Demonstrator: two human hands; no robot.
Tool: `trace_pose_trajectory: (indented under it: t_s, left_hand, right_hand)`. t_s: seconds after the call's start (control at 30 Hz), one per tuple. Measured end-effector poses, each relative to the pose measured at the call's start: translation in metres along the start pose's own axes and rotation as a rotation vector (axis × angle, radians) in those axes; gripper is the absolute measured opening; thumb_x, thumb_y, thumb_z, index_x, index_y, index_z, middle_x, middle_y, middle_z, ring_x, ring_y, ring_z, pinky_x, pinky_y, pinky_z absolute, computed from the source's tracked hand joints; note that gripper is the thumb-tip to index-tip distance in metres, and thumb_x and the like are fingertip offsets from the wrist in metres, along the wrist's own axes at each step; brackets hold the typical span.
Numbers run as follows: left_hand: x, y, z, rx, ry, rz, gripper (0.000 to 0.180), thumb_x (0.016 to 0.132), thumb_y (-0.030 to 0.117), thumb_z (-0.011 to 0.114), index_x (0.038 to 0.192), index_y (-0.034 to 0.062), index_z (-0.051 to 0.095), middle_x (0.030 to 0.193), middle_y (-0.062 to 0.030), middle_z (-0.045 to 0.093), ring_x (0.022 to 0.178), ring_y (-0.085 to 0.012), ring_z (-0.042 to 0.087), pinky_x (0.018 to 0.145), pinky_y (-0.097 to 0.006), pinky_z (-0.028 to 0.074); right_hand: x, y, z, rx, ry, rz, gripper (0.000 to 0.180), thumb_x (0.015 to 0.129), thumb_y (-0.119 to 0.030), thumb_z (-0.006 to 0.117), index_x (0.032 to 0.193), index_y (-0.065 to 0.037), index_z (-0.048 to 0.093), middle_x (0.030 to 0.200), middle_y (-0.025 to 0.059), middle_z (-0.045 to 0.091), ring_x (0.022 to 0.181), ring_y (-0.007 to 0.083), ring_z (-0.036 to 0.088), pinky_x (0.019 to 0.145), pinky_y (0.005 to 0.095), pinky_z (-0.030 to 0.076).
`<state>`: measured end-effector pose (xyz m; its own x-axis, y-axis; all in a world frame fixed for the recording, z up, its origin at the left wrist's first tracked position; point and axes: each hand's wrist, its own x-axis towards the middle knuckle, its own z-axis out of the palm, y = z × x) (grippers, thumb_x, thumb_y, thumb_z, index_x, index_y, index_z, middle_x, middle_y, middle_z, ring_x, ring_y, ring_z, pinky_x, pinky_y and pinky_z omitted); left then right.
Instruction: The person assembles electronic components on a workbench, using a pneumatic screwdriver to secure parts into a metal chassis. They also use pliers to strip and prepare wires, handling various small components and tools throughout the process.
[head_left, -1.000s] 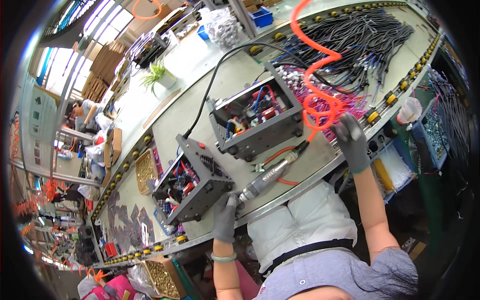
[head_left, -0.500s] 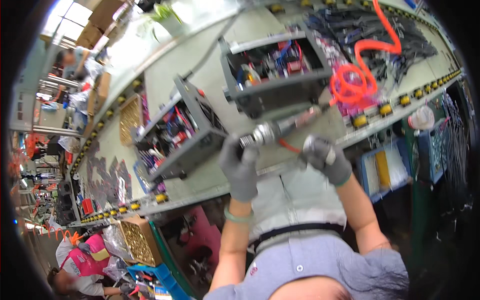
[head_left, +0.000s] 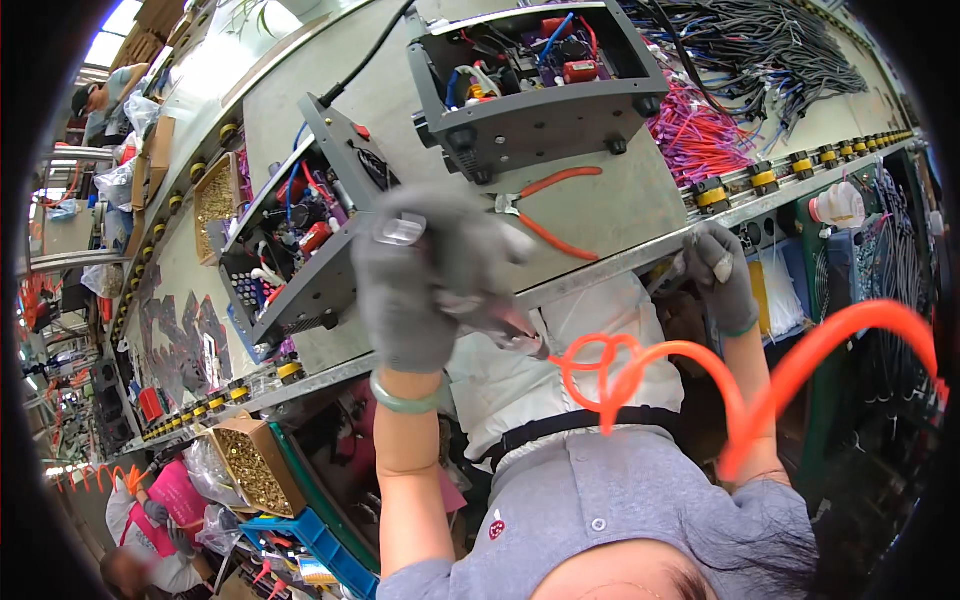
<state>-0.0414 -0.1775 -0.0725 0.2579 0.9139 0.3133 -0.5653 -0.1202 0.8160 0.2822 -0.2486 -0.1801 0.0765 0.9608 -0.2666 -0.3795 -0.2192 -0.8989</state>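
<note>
My left hand [head_left: 410, 285], in a grey glove and blurred by motion, is closed around an air screwdriver [head_left: 500, 322] in front of the left machine. An orange coiled hose [head_left: 685, 352] runs from the tool's tail to the right. My right hand [head_left: 720, 275], also gloved, is at the bench's front edge with its fingers curled; what they hold, if anything, is hidden. Pliers with orange handles [head_left: 550, 234] lie spread on the bench between the hands. Two open grey machine housings, the left one [head_left: 322, 285] and the right one [head_left: 545, 135], show wires and electronic parts inside.
Purple and red wires [head_left: 695, 135] and a heap of black cables [head_left: 770, 60] lie at the back right. Blue bins [head_left: 790, 290] hang below the bench edge. Boxes of brass-coloured parts [head_left: 255, 470] stand at left. Another person in a pink apron [head_left: 180, 500] is at lower left.
My left hand has taken up the air screwdriver from the bench, and its hose now hangs in front of me. My right hand has moved right. The pliers now show fully.
</note>
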Motion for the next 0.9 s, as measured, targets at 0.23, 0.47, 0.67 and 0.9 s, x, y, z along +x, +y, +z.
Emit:
trace_pose_trajectory:
  t_s: [0.23, 0.47, 0.67, 0.9]
  left_hand:
    - [-0.033, -0.046, 0.015, 0.340, -0.240, -0.388, 0.029, 0.091, 0.015, 0.060, 0.116, -0.0014, 0.062, 0.080, 0.0000, 0.058, 0.069, -0.0070, 0.052, 0.063, -0.024, 0.046]
    - [-0.043, -0.045, 0.006, 0.307, -0.085, -0.415, 0.028, 0.089, 0.010, 0.062, 0.114, -0.0022, 0.062, 0.079, 0.0002, 0.057, 0.070, -0.0073, 0.053, 0.063, -0.025, 0.046]
    - [-0.043, -0.045, 0.011, 0.390, -0.168, -0.385, 0.030, 0.089, 0.016, 0.065, 0.112, -0.0031, 0.061, 0.082, -0.0029, 0.061, 0.072, -0.0087, 0.055, 0.067, -0.026, 0.048]
    - [-0.048, -0.049, 0.000, 0.322, -0.179, -0.402, 0.025, 0.090, 0.016, 0.067, 0.108, -0.0013, 0.062, 0.083, -0.0034, 0.062, 0.075, -0.0097, 0.056, 0.071, -0.027, 0.049]
  right_hand:
    - [0.029, -0.095, 0.110, -0.879, -0.633, -0.400, 0.011, 0.081, -0.008, 0.071, 0.086, 0.001, 0.067, 0.070, 0.0109, 0.066, 0.060, 0.0167, 0.064, 0.057, 0.0294, 0.049]
    - [0.041, -0.126, 0.141, -1.316, -0.964, -0.694, 0.016, 0.070, -0.013, 0.072, 0.085, -0.011, 0.065, 0.068, 0.0075, 0.062, 0.062, 0.0318, 0.061, 0.053, 0.0382, 0.047]
    - [0.035, -0.140, 0.162, -1.511, -1.039, -0.756, 0.015, 0.067, -0.018, 0.068, 0.075, -0.011, 0.059, 0.064, 0.0078, 0.059, 0.060, 0.0319, 0.061, 0.049, 0.0408, 0.044]
    - [0.027, -0.139, 0.200, -1.923, -1.190, -0.644, 0.012, 0.070, -0.017, 0.065, 0.072, -0.008, 0.057, 0.064, 0.0103, 0.061, 0.060, 0.0327, 0.064, 0.048, 0.0431, 0.047]
